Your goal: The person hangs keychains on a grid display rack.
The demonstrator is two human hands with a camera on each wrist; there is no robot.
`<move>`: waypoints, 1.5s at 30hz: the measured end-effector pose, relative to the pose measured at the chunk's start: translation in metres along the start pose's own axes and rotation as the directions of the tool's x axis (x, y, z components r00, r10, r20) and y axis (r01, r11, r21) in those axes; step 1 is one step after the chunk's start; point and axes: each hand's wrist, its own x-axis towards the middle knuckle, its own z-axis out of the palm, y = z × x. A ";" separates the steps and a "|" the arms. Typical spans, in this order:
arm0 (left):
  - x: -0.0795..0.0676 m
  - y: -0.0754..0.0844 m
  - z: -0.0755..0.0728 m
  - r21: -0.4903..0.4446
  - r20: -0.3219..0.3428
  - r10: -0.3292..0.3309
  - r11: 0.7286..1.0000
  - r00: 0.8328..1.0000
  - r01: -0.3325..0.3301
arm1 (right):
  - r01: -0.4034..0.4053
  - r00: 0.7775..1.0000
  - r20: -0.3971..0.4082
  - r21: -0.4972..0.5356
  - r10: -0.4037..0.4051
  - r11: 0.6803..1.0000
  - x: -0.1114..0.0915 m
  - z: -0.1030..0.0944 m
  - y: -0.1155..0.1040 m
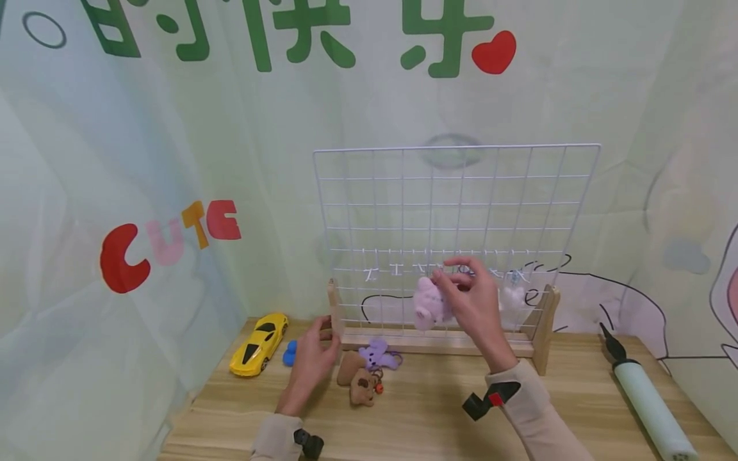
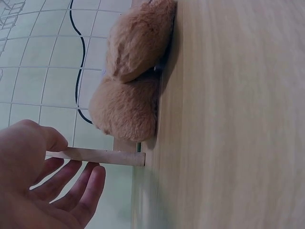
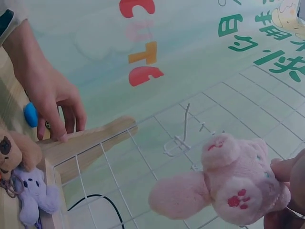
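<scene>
My right hand [image 1: 477, 307] pinches a small pink plush toy [image 1: 429, 303] by its upper side, in front of the white wire grid rack [image 1: 461, 177]. In the right wrist view the plush toy [image 3: 248, 183] shows a red paw print on one foot. My left hand [image 1: 314, 362] holds the wooden side post [image 1: 336, 308] at the rack's left end. Seen from the left wrist, the thumb lies on one face of the post [image 2: 105, 156] and the fingers on the other. A row of white hooks [image 1: 396, 269] runs along the grid. A whitish plush item [image 1: 512, 296] hangs toward the right.
Brown plush toys [image 1: 362, 388] and a purple plush toy [image 1: 377, 355] lie before the rack. A yellow toy car [image 1: 259, 344] and a blue item [image 1: 290, 353] are to the left. At the right lies a pale green hand pump [image 1: 651, 403]. A printed curtain [image 1: 277, 128] hangs behind.
</scene>
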 end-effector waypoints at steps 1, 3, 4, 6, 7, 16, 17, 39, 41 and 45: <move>0.000 0.000 0.000 0.001 -0.002 0.005 1.000 1.000 -0.005 | 0.007 1.000 -0.004 -0.006 -0.007 1.000 0.001 0.001 0.000; 0.000 0.000 0.000 0.002 -0.003 0.004 1.000 1.000 -0.004 | 0.020 1.000 -0.014 -0.020 -0.020 1.000 0.002 0.003 0.002; 0.000 0.000 0.000 0.001 -0.003 0.005 1.000 1.000 -0.005 | 0.028 0.999 -0.018 -0.030 -0.028 0.999 0.002 0.003 0.003; 0.000 0.001 0.000 -0.003 -0.003 0.002 1.000 1.000 -0.002 | 0.040 0.999 -0.025 -0.051 -0.041 0.998 0.002 0.004 0.005; 0.000 0.001 0.000 -0.005 -0.002 0.002 1.000 1.000 -0.002 | 0.045 0.999 -0.026 -0.061 -0.047 0.997 0.002 0.005 0.006; 0.000 0.002 -0.001 -0.011 0.010 -0.017 1.000 1.000 0.018 | 0.065 0.997 -0.037 -0.093 -0.068 0.994 -0.005 0.009 0.014; 0.000 0.002 -0.001 -0.012 0.010 -0.019 1.000 1.000 0.019 | 0.068 0.997 -0.038 -0.099 -0.072 0.993 -0.006 0.009 0.014; 0.000 0.001 0.000 0.009 0.019 -0.019 1.000 1.000 0.019 | 0.284 0.940 -0.132 -0.206 -0.314 0.937 -0.067 -0.026 0.048; 0.000 0.002 0.001 0.015 0.018 -0.018 1.000 1.000 0.018 | 0.272 0.937 -0.168 -0.198 -0.306 0.942 -0.069 -0.039 0.056; 0.000 0.001 -0.001 0.016 0.015 -0.022 1.000 1.000 0.022 | 0.137 0.939 -0.291 -0.170 -0.182 0.976 -0.069 -0.065 0.074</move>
